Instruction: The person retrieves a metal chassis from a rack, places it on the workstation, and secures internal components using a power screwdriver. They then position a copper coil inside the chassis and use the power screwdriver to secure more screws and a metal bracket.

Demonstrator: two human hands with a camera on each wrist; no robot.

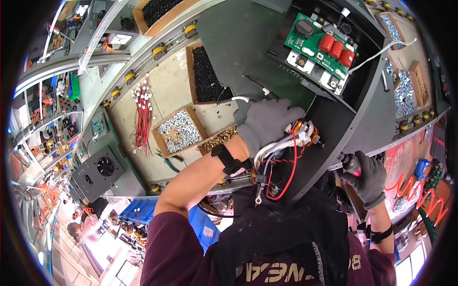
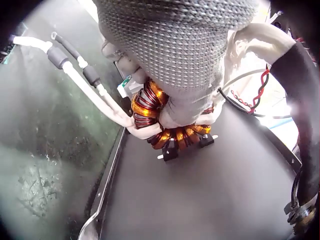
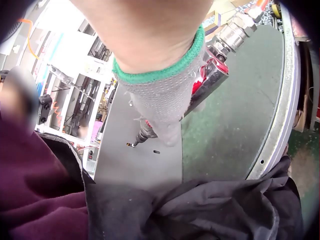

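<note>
In a grey glove, my left hand (image 1: 269,121) (image 2: 165,50) grips a ring coil (image 1: 312,132) (image 2: 149,102) wound with copper wire, inside a black metal case (image 1: 329,121). Two black feet (image 2: 171,151) with white pins show under the coil. White sleeved leads (image 2: 90,95) run from it. My gloved right hand (image 1: 367,178) (image 3: 162,105) is wrapped round an air screwdriver (image 1: 351,164) (image 3: 209,82) outside the case. In the right wrist view its tip meets one of two slots in the grey panel (image 3: 115,170). The fingertips of my right hand are partly hidden.
A green circuit board (image 1: 305,40) with red parts sits in the case's far end. Boxes of silver screws (image 1: 179,131) and black parts (image 1: 207,76), plus red wires (image 1: 142,114), lie to the left. A red coiled hose (image 1: 420,198) hangs at the right; a fan unit (image 1: 98,174) stands left.
</note>
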